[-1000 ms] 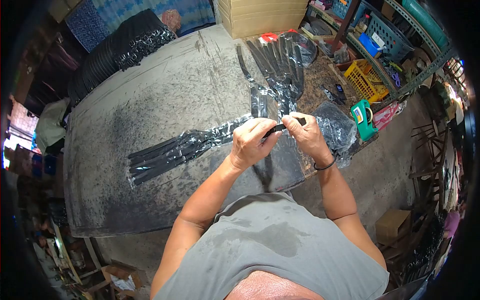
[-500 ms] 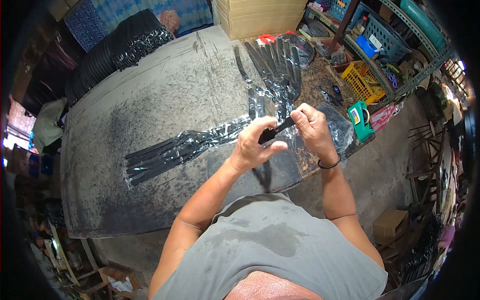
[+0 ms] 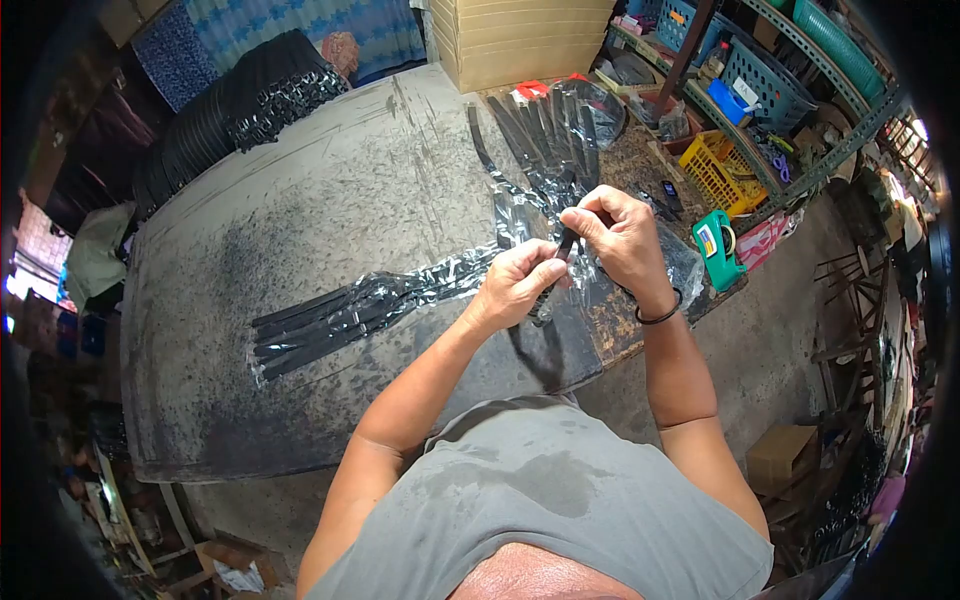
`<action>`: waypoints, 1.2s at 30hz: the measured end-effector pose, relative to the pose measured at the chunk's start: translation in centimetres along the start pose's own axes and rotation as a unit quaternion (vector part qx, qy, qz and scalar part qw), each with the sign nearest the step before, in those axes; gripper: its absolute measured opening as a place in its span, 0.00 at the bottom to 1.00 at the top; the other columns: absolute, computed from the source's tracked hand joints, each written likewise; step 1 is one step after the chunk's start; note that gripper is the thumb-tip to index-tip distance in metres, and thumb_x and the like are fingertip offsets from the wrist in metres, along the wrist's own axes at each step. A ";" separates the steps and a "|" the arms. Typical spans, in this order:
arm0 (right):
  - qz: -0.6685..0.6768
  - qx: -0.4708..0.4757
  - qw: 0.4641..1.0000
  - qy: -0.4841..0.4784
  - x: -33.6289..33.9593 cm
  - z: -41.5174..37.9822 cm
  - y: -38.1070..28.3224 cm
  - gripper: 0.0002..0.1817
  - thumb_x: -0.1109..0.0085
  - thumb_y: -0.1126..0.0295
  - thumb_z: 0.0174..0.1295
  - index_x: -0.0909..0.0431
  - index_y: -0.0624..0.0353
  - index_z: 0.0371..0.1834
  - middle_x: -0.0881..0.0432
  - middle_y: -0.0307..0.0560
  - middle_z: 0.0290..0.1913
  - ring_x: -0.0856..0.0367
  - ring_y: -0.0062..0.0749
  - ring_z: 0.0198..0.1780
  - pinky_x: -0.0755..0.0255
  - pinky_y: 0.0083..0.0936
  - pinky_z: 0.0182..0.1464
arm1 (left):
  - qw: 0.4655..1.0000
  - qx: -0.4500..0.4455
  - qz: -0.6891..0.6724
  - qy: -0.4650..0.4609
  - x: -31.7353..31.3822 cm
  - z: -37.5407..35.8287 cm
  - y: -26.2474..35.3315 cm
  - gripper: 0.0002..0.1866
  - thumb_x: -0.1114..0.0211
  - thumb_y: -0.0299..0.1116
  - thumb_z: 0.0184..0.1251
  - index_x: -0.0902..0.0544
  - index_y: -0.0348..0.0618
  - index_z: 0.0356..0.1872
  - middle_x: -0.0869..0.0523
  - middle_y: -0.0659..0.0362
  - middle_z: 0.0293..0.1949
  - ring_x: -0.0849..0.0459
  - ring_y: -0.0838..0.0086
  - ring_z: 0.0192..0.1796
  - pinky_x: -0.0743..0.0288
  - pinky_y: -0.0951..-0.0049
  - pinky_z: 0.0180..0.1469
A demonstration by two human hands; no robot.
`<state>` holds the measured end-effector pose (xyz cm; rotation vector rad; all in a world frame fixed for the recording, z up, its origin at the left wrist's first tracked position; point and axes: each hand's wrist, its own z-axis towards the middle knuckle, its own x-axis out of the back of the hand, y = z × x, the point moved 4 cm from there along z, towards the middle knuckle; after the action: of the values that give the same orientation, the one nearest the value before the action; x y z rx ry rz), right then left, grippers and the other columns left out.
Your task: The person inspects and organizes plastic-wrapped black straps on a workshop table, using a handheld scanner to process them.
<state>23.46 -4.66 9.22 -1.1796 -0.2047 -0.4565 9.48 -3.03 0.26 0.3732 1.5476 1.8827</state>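
Both my hands are over the right part of the grey table, close together on one black strip point(image 3: 566, 243). My left hand point(image 3: 517, 285) pinches the strip between thumb and fingers, and its lower part hangs beneath that hand. My right hand point(image 3: 622, 238) grips the strip a little higher up, thumb pressed to the fingers. Beyond them a fan of black strips point(image 3: 540, 130) with shiny clear wrapping lies on the table. Left of my left hand rests a flat wrapped bundle of black strips point(image 3: 340, 318).
The worn grey table point(image 3: 200, 300) spans the left and middle. A green tape dispenser point(image 3: 718, 250) stands at its right edge, near a yellow basket point(image 3: 720, 170). A large cardboard box point(image 3: 520, 40) is at the back, and a black strip pile point(image 3: 240, 110) lies back left.
My left hand has closed its thumb and fingers on the strip, which were spread before. My right hand has shifted slightly up and left, and the strip is now steeper.
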 end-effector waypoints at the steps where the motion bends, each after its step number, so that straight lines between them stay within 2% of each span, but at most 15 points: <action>1: 0.029 -0.004 1.000 0.002 -0.2 -0.1 0.0 0.08 0.34 0.71 0.56 0.21 0.63 0.25 0.25 0.40 0.21 0.30 0.18 0.24 0.34 0.21 0.28 | 1.000 0.000 0.001 0.000 -0.2 0.2 0.0 0.08 0.44 0.32 0.72 0.22 0.37 0.40 0.15 0.60 0.33 0.21 0.81 0.36 0.27 0.79 0.41; 3: 0.051 -0.028 0.998 -0.015 -0.3 -0.3 0.0 0.09 0.34 0.70 0.57 0.21 0.64 0.26 0.23 0.41 0.24 0.27 0.19 0.26 0.33 0.23 0.28 | 0.998 -0.016 -0.065 -0.021 -0.4 0.9 0.0 0.10 0.46 0.34 0.74 0.23 0.37 0.39 0.15 0.57 0.33 0.19 0.79 0.36 0.26 0.78 0.41; 6: -0.044 0.060 0.996 -0.039 -0.6 -0.5 0.9 0.10 0.37 0.68 0.60 0.20 0.65 0.29 0.23 0.46 0.29 0.23 0.27 0.29 0.31 0.25 0.31 | 0.990 0.044 -0.131 -0.011 -0.6 1.2 -0.6 0.12 0.45 0.37 0.74 0.23 0.38 0.39 0.16 0.58 0.31 0.17 0.76 0.33 0.23 0.76 0.36; 9: 0.019 0.007 0.998 -0.053 0.0 -0.9 1.8 0.10 0.36 0.67 0.59 0.19 0.64 0.35 0.24 0.46 0.28 0.23 0.30 0.31 0.30 0.24 0.35 | 0.982 0.090 -0.167 -0.009 -1.1 1.0 -0.6 0.14 0.46 0.41 0.74 0.23 0.39 0.39 0.16 0.58 0.31 0.16 0.74 0.31 0.21 0.74 0.33; 11: -0.005 0.054 0.997 -0.050 0.2 -1.4 1.3 0.12 0.34 0.67 0.57 0.19 0.63 0.40 0.24 0.46 0.31 0.23 0.29 0.32 0.29 0.25 0.37 | 0.967 0.128 -0.216 0.030 -1.3 0.7 -0.4 0.17 0.47 0.45 0.74 0.23 0.40 0.39 0.16 0.58 0.31 0.16 0.74 0.31 0.20 0.74 0.33; 15: -0.022 0.001 0.993 -0.113 -0.2 -2.8 1.5 0.12 0.33 0.71 0.54 0.19 0.64 0.41 0.23 0.43 0.34 0.23 0.25 0.33 0.28 0.23 0.38 | 0.969 0.113 -0.221 0.024 -1.8 0.5 -0.4 0.20 0.48 0.48 0.73 0.23 0.39 0.45 0.17 0.58 0.35 0.16 0.74 0.34 0.20 0.74 0.34; 16: 0.014 -0.025 0.995 -0.093 -0.2 -3.0 1.9 0.11 0.34 0.72 0.54 0.19 0.64 0.40 0.23 0.43 0.34 0.23 0.24 0.33 0.28 0.22 0.37 | 0.963 0.111 -0.243 0.021 -2.0 0.5 -0.4 0.21 0.48 0.48 0.73 0.23 0.37 0.49 0.17 0.58 0.38 0.17 0.75 0.38 0.21 0.73 0.39; 19: 0.066 -0.031 0.996 -0.041 0.0 -3.1 3.1 0.09 0.37 0.77 0.54 0.19 0.65 0.39 0.23 0.43 0.33 0.23 0.22 0.33 0.28 0.21 0.37 | 0.976 0.052 -0.211 -0.025 -1.9 0.6 -0.9 0.18 0.46 0.43 0.74 0.24 0.35 0.50 0.18 0.58 0.39 0.18 0.76 0.42 0.23 0.74 0.45; 20: 0.053 -0.014 0.998 -0.027 0.3 -3.0 3.0 0.08 0.38 0.77 0.55 0.19 0.64 0.38 0.23 0.42 0.32 0.23 0.22 0.34 0.28 0.21 0.37 | 0.985 0.078 -0.149 -0.027 -1.8 0.3 -1.3 0.13 0.45 0.35 0.73 0.23 0.35 0.48 0.18 0.59 0.39 0.19 0.77 0.43 0.25 0.75 0.49; 23: 0.046 0.009 0.999 -0.008 0.8 -2.9 2.3 0.08 0.39 0.77 0.56 0.18 0.62 0.40 0.22 0.41 0.32 0.23 0.23 0.34 0.28 0.21 0.37 | 0.984 0.107 -0.103 -0.093 -2.0 -0.1 -2.6 0.09 0.44 0.30 0.72 0.23 0.35 0.46 0.18 0.60 0.38 0.19 0.77 0.43 0.25 0.74 0.50; 25: 0.101 -0.048 0.994 -0.016 1.1 -2.8 1.3 0.12 0.39 0.76 0.57 0.19 0.60 0.46 0.21 0.42 0.33 0.23 0.23 0.34 0.28 0.21 0.37 | 0.984 0.120 -0.086 -0.097 -2.0 -0.1 -2.6 0.11 0.45 0.31 0.72 0.23 0.35 0.49 0.16 0.57 0.39 0.18 0.75 0.43 0.24 0.73 0.51; 26: 0.073 -0.016 0.997 -0.019 1.1 -2.7 1.3 0.17 0.39 0.76 0.58 0.22 0.58 0.52 0.21 0.43 0.34 0.23 0.24 0.33 0.27 0.21 0.37 | 0.984 0.122 -0.095 -0.088 -2.0 0.0 -2.4 0.10 0.44 0.31 0.72 0.23 0.35 0.46 0.17 0.58 0.38 0.18 0.77 0.42 0.24 0.74 0.48; 29: -0.034 0.088 0.995 -0.045 1.5 -2.4 0.1 0.16 0.39 0.77 0.59 0.22 0.57 0.52 0.22 0.38 0.34 0.27 0.16 0.34 0.30 0.17 0.37 | 0.986 0.108 -0.097 -0.078 -2.0 0.4 -1.9 0.09 0.43 0.32 0.71 0.23 0.35 0.42 0.17 0.60 0.36 0.18 0.79 0.39 0.22 0.76 0.44; 33: -0.036 0.078 0.995 -0.052 1.6 -2.6 -1.7 0.13 0.39 0.77 0.58 0.20 0.59 0.47 0.21 0.39 0.34 0.26 0.16 0.33 0.30 0.17 0.36 | 0.992 0.061 -0.083 -0.078 -2.3 1.0 -0.5 0.08 0.42 0.32 0.71 0.23 0.35 0.40 0.17 0.61 0.35 0.18 0.79 0.39 0.22 0.76 0.45; 36: -0.014 0.066 0.997 -0.024 2.5 -3.1 -2.2 0.11 0.36 0.78 0.54 0.19 0.60 0.42 0.19 0.46 0.35 0.20 0.28 0.33 0.26 0.23 0.36 | 0.981 0.068 -0.076 -0.162 -2.6 0.2 0.1 0.13 0.38 0.35 0.67 0.22 0.36 0.45 0.17 0.58 0.39 0.19 0.76 0.43 0.25 0.73 0.50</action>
<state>24.43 -8.82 10.86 -1.0599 -0.2892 -0.4326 11.48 -4.54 0.92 0.5750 1.4408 1.5175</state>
